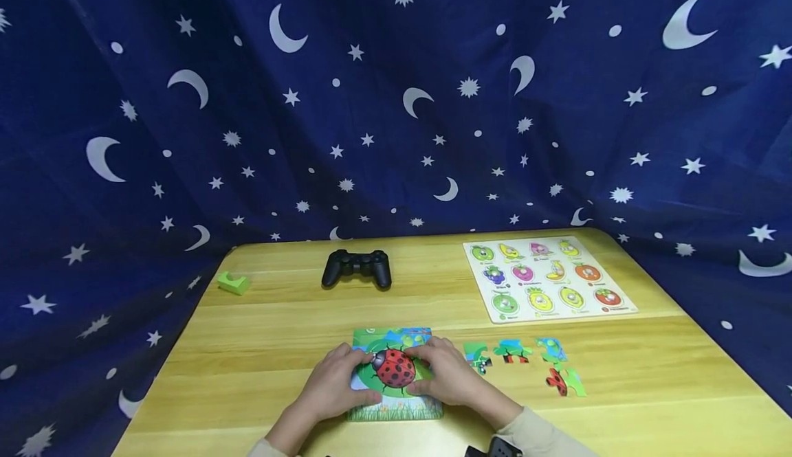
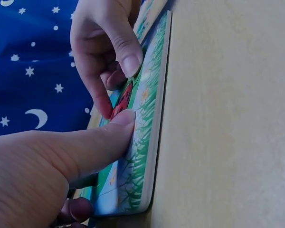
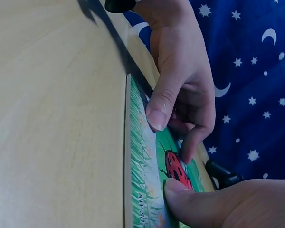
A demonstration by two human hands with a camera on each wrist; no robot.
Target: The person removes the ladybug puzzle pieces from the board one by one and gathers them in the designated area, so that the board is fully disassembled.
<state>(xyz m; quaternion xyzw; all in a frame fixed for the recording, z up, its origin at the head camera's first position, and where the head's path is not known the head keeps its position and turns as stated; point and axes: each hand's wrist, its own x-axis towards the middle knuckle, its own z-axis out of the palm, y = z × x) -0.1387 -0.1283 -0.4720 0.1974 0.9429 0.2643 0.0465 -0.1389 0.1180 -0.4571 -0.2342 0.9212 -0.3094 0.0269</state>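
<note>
One ladybird puzzle (image 1: 396,374) is laid flat on the wooden surface (image 1: 266,354), between the left hand (image 1: 334,383) and the right hand (image 1: 450,374), and is touched by both. Thumb and forefinger are set apart on each hand, rested on the puzzle's face at either side of the red ladybird (image 3: 176,168), and nothing is seen clamped between them. How hard the puzzle is being pressed cannot be told, and part of its face is covered by the fingers. If more weight were put on one side than on the other, the far side could be tipped up, or the whole puzzle could be slid askew over the smooth-looking wood. If it were pushed inward unevenly, a join could be sprung and a piece lifted, above all around the ladybird, where the fingertips are closest. A badly seated piece could also be missed, since the view is partly blocked there by the fingers. Near the right hand, loose puzzle pieces (image 1: 512,349) are laid out, and the nearest could be brushed out of place by a careless outward swing of the beige sleeve (image 1: 544,436). Behind them, the fruit board (image 1: 540,270) could be bumped only by a longer reach. Little risk is posed by the game controller (image 1: 357,262) or the green block (image 1: 233,285), both placed well apart from the puzzle.
</note>
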